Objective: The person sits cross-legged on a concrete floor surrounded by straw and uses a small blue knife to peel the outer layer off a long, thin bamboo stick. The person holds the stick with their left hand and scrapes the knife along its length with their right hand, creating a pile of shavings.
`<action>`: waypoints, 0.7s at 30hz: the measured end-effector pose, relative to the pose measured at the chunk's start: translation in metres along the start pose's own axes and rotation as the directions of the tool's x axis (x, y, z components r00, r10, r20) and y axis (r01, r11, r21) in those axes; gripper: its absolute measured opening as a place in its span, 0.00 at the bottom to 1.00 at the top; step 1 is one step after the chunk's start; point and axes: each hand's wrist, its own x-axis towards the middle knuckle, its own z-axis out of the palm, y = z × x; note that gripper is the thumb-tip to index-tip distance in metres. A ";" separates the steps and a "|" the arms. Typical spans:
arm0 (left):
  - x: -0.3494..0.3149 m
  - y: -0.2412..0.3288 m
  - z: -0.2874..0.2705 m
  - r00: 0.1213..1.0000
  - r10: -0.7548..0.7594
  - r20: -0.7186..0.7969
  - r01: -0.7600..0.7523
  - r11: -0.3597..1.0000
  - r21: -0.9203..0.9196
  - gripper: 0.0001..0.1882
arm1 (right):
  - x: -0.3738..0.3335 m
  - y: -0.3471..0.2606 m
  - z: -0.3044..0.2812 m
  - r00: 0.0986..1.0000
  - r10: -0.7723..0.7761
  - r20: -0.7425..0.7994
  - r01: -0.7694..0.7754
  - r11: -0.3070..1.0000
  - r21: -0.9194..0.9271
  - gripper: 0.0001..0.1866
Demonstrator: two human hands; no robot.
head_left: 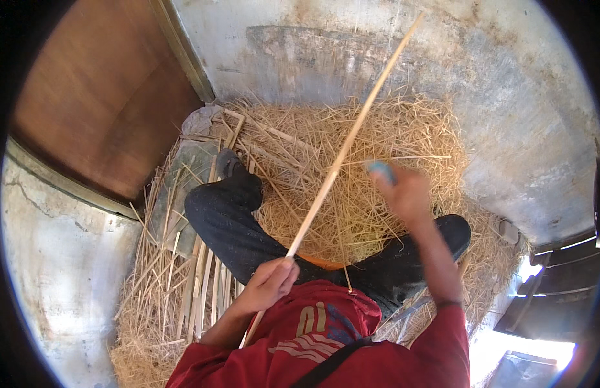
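A long pale strip of split bamboo slants from my lap up to the far wall. My left hand is closed around its lower part, near my stomach, and the strip's end passes under my forearm. To the right of the strip, apart from it, my right hand is raised and closed on a small tool with a light-blue handle. The tool's working end is blurred, so I cannot make out its kind. Below both hands lies a deep heap of thin straw-coloured shavings.
My crossed legs rest in the shavings. Several cut strips lie beside my left leg. A grey stone slab is at the left, below a brown wooden panel. A stained plaster wall closes off the far and right sides.
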 end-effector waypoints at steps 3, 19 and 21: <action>0.012 0.014 0.013 0.991 -0.090 0.096 0.102 0.985 -0.138 0.21 | -0.040 -0.055 0.004 0.950 -0.308 0.051 0.291 0.933 0.212 0.28; 0.007 0.009 0.023 0.998 0.065 0.008 -0.065 0.990 0.128 0.15 | 0.005 -0.013 0.026 0.920 -0.383 0.079 0.391 0.910 -0.137 0.34; -0.004 0.004 0.026 0.999 0.030 0.033 -0.034 0.992 0.118 0.15 | 0.030 0.019 0.039 0.978 0.102 0.181 -0.042 0.950 -0.309 0.33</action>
